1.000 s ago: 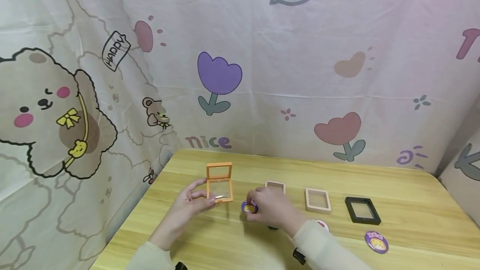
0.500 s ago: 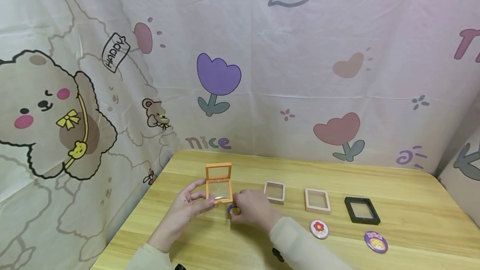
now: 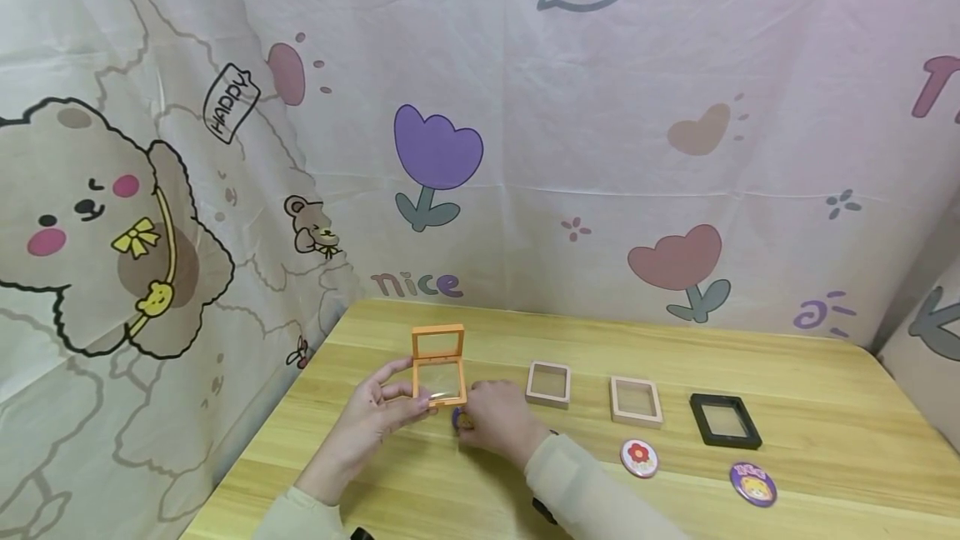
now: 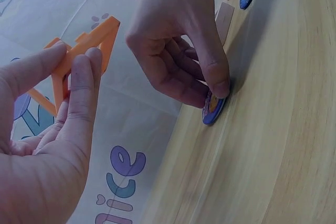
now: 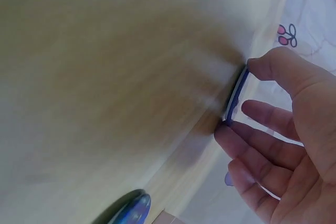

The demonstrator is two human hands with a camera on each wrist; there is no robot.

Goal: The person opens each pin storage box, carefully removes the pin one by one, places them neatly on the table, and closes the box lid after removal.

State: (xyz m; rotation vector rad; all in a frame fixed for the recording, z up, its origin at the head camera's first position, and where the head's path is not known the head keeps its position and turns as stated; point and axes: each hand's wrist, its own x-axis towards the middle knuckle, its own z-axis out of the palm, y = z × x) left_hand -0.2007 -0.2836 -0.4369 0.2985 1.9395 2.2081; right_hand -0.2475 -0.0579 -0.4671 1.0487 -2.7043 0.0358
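Note:
My left hand holds an orange square frame above the table, its hinged lid standing up and a clear film across its lower half. In the left wrist view, thumb and fingers pinch the orange frame by its edge. My right hand is just right of it, low over the table. Between its thumb and fingertips is a round purple badge with a bear picture, gripped by the rim. The right wrist view shows this badge edge-on at the tabletop; the palm hides part of it from the head camera.
Two pale pink square frames and a black frame lie in a row to the right. In front of them lie a white badge with a red flower and another purple bear badge. A printed curtain hangs behind the wooden table.
My right hand has moved left with the purple badge, from near the first pink frame to beside the orange frame, uncovering the flower badge. My left hand has stayed put.

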